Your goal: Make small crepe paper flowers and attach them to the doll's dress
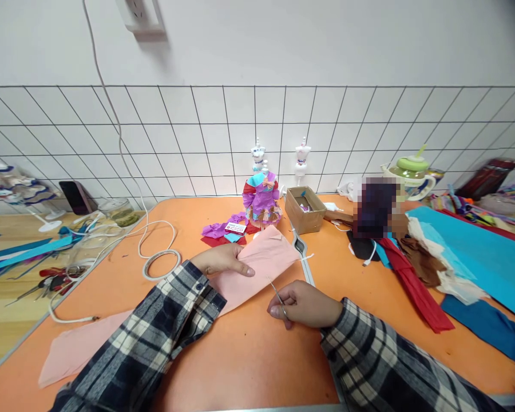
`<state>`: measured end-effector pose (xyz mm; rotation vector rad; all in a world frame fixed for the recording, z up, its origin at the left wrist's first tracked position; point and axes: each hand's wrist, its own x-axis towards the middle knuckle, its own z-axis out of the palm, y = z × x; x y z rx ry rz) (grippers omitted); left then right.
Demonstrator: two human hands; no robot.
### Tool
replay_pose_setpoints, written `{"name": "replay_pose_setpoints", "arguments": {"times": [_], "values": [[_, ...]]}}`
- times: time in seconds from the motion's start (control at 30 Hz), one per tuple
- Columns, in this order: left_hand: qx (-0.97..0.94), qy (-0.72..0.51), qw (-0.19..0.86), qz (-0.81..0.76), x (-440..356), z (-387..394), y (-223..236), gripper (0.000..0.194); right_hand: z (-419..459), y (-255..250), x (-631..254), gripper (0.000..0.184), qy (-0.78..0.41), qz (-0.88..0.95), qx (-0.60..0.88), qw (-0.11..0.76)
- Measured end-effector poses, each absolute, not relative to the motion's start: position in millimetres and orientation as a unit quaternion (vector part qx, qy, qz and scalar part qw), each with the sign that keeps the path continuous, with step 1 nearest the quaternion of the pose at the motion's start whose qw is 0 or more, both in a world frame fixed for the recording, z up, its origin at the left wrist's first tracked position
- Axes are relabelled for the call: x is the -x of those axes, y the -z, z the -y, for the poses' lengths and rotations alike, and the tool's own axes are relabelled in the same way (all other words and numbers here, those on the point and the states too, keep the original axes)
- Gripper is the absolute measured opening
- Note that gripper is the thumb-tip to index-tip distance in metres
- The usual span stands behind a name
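paper (264, 260) rests in left hand (223, 259), label (235, 228) illegibly small.

From where I sit at the far end of the feed, I read this as a small craft corner for doll-sized clothing, though I can't tell whether it sits in a home or a studio. A ruffled purple miniature dress (264, 197) stands on the orange metal-edged table (292, 366), near a tiny white dress form (302, 153). I also see slim metal scissors (278, 294), a thin pale pink sheet (261, 260), a flat bright blue sheet (476, 243) and a long red strip (416, 286). Behind runs a white dark-gridded tile wall (206, 143); a clear lime-lidded cup (412, 165) adds a lived-in touch.
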<state>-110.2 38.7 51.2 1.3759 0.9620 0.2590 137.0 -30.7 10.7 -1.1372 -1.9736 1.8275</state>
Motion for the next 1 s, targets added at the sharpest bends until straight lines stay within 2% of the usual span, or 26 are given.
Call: {"name": "replay_pose_setpoints", "arguments": {"times": [0.23, 0.47, 1.0], "values": [[-0.573, -0.128, 0.682, -0.436, 102.9, -33.5, -49.8, 0.036, 32.0, -11.1, -135.6, 0.036, -0.635, 0.663, 0.373, 0.134], [-0.558, -0.149, 0.671, -0.465, 104.9, -34.5, -50.5, 0.036, 32.8, -4.0, -140.3, 0.045, -0.615, 0.692, 0.37, 0.079], [-0.559, -0.152, 0.669, -0.465, 99.5, -30.5, -56.3, 0.039, 34.9, -12.6, -133.3, 0.034, -0.618, 0.669, 0.401, 0.097]]}}
